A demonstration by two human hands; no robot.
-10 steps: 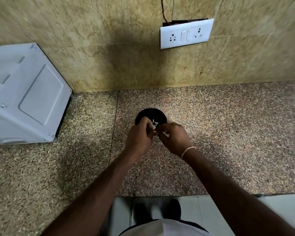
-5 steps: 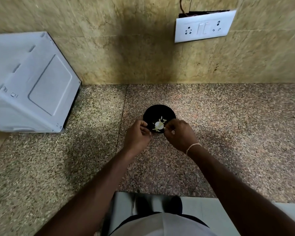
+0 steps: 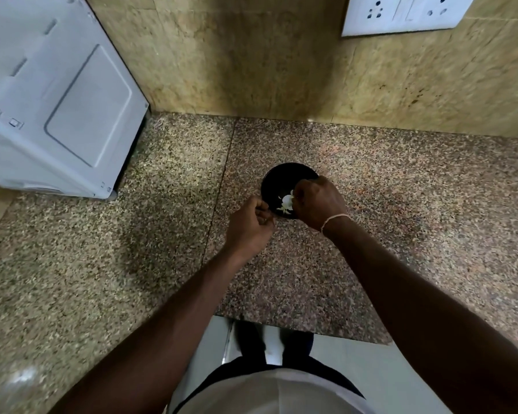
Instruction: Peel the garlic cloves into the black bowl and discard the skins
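Head view: the right hand point(image 3: 319, 203) hangs over the black bowl point(image 3: 281, 182), fingers curled in a grip, their tips right at the pale garlic point(image 3: 287, 201) inside the bowl; whether they pinch a clove or a piece of skin is too small to tell. A thin thread bracelet point(image 3: 335, 219) circles that wrist. The left hand point(image 3: 250, 227) sits just beside the bowl's near-left rim, fingers curled tight with the thumb against them; what its grip holds, if anything, cannot be made out. White slivers of garlic and skin lie together at the bottom of the bowl. The bowl stands on the speckled stone worktop point(image 3: 132, 249), a little way out from the tiled wall point(image 3: 251, 55). Well to the bowl's left stands a white appliance point(image 3: 57, 100). Up on the wall, beyond the bowl and to its right, is a white switch plate point(image 3: 401, 13).
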